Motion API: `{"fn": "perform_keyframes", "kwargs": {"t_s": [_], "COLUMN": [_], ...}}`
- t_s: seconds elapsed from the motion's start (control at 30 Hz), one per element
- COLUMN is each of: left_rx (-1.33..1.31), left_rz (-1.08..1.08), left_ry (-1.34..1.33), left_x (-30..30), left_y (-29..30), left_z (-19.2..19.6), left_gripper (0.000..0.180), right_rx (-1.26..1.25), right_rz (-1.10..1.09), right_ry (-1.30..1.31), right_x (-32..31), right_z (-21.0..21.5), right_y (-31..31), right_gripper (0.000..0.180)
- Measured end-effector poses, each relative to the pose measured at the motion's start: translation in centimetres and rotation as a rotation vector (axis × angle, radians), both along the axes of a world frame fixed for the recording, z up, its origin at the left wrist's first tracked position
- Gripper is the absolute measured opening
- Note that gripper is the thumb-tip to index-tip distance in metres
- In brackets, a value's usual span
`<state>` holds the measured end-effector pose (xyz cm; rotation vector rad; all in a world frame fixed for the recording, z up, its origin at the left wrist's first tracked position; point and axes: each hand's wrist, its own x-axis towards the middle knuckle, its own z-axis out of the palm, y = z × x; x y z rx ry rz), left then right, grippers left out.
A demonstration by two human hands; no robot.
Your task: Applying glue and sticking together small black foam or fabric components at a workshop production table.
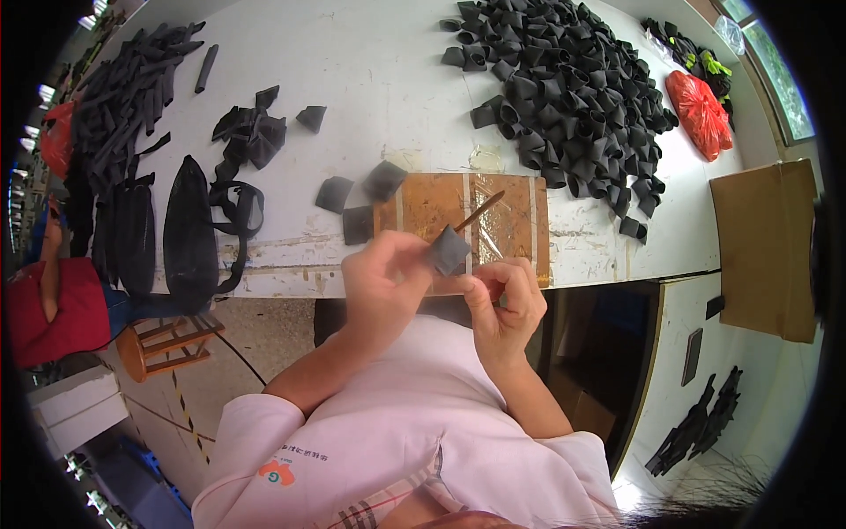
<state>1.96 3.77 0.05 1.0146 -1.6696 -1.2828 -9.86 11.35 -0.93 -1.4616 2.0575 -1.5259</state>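
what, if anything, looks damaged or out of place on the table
The table looks worn: brownish marks streak its front edge beside the board, which is itself scuffed and crossed by crinkled tape. One dark strip lies apart from the left pile, perhaps harmlessly. I see no spill.

The pale pink short-sleeved shirt [379,406] has a checked collar [385,502].

On the table [352,70], strips [132,79] lie back left, heaped pieces [582,97] back right, the board [423,201] in front.
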Motion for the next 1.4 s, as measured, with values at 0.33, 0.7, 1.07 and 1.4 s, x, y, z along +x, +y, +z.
{"fn": "perform_keyframes", "kwargs": {"t_s": [0.33,0.7,1.07,1.4], "left_rx": [0.031,-0.150,0.225,-0.228], "left_rz": [-0.121,-0.140,-0.088,-0.102], "left_ry": [-0.061,0.062,0.235,0.030], "left_x": [0.2,1.4,0.6,0.0], "left_y": [0.4,0.8,0.6,0.3], "left_z": [-0.4,-2.5,-3.5,-2.8], "left_gripper": [0.012,0.015,0.017,0.012], "right_rx": [-0.197,-0.238,-0.050,-0.083], "right_rz": [0.153,0.040,0.037,0.016], "right_ry": [0.316,0.620,-0.050,-0.001], "right_x": [0.0,-1.1,1.3,1.2], "right_z": [-0.2,-1.7,-1.3,-1.6], "right_y": [-1.1,-0.2,-0.9,-0.6], "right_gripper": [0.020,0.025,0.017,0.020]}}
